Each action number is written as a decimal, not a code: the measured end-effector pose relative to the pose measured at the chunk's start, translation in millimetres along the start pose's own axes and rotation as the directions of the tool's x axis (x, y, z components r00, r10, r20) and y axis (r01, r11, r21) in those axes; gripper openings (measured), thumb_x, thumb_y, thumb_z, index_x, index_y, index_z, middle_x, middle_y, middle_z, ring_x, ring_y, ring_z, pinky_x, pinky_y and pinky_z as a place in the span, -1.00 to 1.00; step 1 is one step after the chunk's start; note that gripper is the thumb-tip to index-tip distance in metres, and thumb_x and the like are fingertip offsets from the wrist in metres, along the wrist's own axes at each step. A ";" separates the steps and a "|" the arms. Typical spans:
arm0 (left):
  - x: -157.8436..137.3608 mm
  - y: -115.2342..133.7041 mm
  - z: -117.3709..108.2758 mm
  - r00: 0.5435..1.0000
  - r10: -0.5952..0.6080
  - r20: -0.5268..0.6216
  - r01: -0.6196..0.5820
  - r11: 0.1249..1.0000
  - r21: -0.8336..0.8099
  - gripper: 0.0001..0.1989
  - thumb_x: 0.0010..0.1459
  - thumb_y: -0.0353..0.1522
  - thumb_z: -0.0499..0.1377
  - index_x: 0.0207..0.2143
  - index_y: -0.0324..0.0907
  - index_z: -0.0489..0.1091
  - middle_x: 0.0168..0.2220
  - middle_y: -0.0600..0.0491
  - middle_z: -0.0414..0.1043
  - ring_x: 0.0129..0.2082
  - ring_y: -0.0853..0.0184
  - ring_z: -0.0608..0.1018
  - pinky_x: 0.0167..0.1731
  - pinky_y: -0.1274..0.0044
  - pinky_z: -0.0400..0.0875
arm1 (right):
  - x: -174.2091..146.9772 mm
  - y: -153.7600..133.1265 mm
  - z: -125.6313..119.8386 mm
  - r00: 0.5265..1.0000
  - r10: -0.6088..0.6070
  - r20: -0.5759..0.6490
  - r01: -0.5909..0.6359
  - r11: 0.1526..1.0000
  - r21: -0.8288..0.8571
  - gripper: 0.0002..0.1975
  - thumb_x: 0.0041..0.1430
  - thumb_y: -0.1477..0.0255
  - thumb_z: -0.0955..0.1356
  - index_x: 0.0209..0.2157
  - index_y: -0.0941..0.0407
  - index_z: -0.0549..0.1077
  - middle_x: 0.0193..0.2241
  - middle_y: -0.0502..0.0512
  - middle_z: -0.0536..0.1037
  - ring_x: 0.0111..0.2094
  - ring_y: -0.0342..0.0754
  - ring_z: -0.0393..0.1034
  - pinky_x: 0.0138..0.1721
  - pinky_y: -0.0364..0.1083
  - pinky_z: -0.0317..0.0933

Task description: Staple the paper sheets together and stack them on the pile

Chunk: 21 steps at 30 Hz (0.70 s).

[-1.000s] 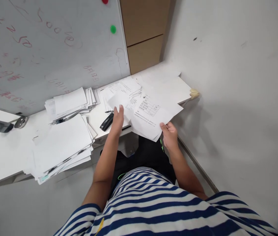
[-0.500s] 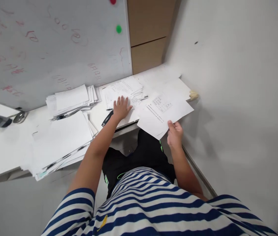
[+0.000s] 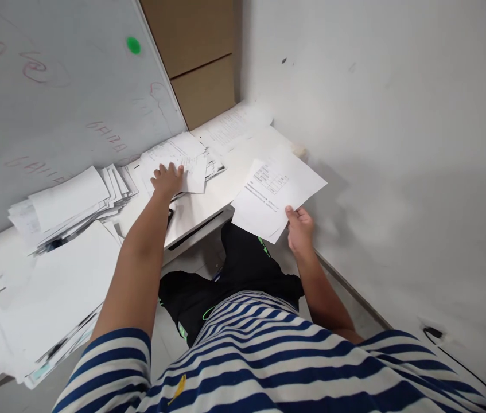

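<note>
My left hand (image 3: 167,179) rests with its fingers spread on a loose pile of small printed slips (image 3: 178,148). One slip (image 3: 195,175) lies askew beside its fingertips, towards the desk's front edge. In my right hand (image 3: 300,229), thumb on top, I grip a white printed sheet (image 3: 275,198) by its near right corner. A small table and lines of text show on that sheet, which extends past the desk edge above my lap. I cannot tell whether more than one sheet is held. A black object (image 3: 170,217), partly behind my left forearm, lies near the desk edge.
Two more paper stacks, a smaller one (image 3: 68,198) and a larger one (image 3: 62,287), lie on the white desk (image 3: 225,189) to the left. A printed sheet (image 3: 229,126) lies at the back. A whiteboard (image 3: 74,74) stands behind, with a wall (image 3: 380,143) at right.
The view has turned right, so the desk and stacks appear further left. A slip beside my left hand now sticks out from its pile. My right hand still holds the printed sheet.
</note>
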State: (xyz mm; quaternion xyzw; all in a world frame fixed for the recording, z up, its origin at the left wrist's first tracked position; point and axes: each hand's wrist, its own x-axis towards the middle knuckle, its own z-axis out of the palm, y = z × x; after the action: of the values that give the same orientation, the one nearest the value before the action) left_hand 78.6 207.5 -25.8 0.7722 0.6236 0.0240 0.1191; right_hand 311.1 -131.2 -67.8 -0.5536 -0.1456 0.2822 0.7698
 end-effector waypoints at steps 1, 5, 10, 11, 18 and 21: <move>0.6 3.8 -2.2 0.998 -0.047 -0.036 0.046 0.998 -0.037 -0.24 0.31 0.06 -0.21 0.35 -0.23 0.12 0.41 -0.35 -0.04 0.39 -0.19 0.06 0.23 -0.10 0.00 | -0.2 0.5 0.4 1.000 0.005 -0.006 -0.005 1.000 -0.003 -0.65 0.08 0.18 0.49 -0.20 0.12 0.51 -0.18 0.12 0.66 -0.08 0.02 0.55 0.08 0.10 0.38; -31.4 35.1 -7.3 0.967 -0.073 -0.244 -0.003 0.955 -0.297 -0.28 0.27 0.08 -0.05 0.25 -0.24 0.26 0.39 -0.35 0.00 0.41 -0.17 0.01 0.27 -0.12 -0.12 | 0.6 0.0 10.4 0.999 0.038 0.036 -0.038 0.999 0.013 -0.65 0.07 0.17 0.49 -0.20 0.11 0.52 -0.20 0.12 0.66 -0.08 0.03 0.55 0.05 0.09 0.41; -135.4 63.1 -10.4 0.944 0.328 -0.023 -0.215 0.563 -0.798 -0.45 0.24 0.08 0.06 0.00 -0.12 0.48 0.06 -0.12 0.49 0.15 0.14 0.45 0.20 0.28 0.28 | 1.6 -10.4 37.4 0.978 0.089 0.190 -0.100 0.994 0.049 -0.61 0.02 0.16 0.52 -0.17 0.08 0.53 -0.21 0.11 0.67 -0.11 0.06 0.56 -0.01 0.11 0.45; -155.9 63.0 -10.4 0.926 0.376 0.031 -0.164 0.477 -0.863 -0.47 0.19 0.10 0.12 -0.09 -0.11 0.52 -0.06 -0.09 0.55 0.03 0.17 0.53 0.10 0.33 0.38 | 0.7 -13.0 41.9 0.973 0.085 0.213 -0.096 0.994 0.042 -0.61 0.01 0.15 0.52 -0.18 0.07 0.53 -0.22 0.10 0.67 -0.13 0.06 0.56 -0.03 0.11 0.46; -238.2 39.1 -10.2 0.946 0.324 -0.003 -0.093 0.262 -0.961 -0.50 0.18 0.08 0.14 -0.49 -0.15 0.47 -0.50 0.06 0.43 -0.45 0.35 0.46 -0.36 0.50 0.42 | -13.1 -20.8 51.1 0.964 0.001 0.266 0.008 1.000 -0.030 -0.64 -0.02 0.15 0.53 -0.29 0.09 0.52 -0.40 0.03 0.64 -0.34 -0.03 0.55 -0.15 0.04 0.48; -249.7 29.7 -14.3 0.936 0.350 0.044 -0.059 0.280 -0.958 -0.55 0.19 0.03 0.17 -0.43 -0.15 0.51 -0.43 0.07 0.48 -0.41 0.36 0.47 -0.35 0.53 0.39 | -19.4 -19.8 50.4 0.958 -0.010 0.287 0.021 0.999 -0.034 -0.67 -0.02 0.18 0.53 -0.29 0.09 0.53 -0.43 0.02 0.63 -0.36 -0.05 0.54 -0.18 0.02 0.46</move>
State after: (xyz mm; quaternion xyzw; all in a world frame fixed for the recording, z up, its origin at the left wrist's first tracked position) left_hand 49.2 -38.0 22.3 0.6243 0.3641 0.3040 0.6207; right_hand 274.0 -108.5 -30.2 -0.5196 -0.2651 0.3508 0.7326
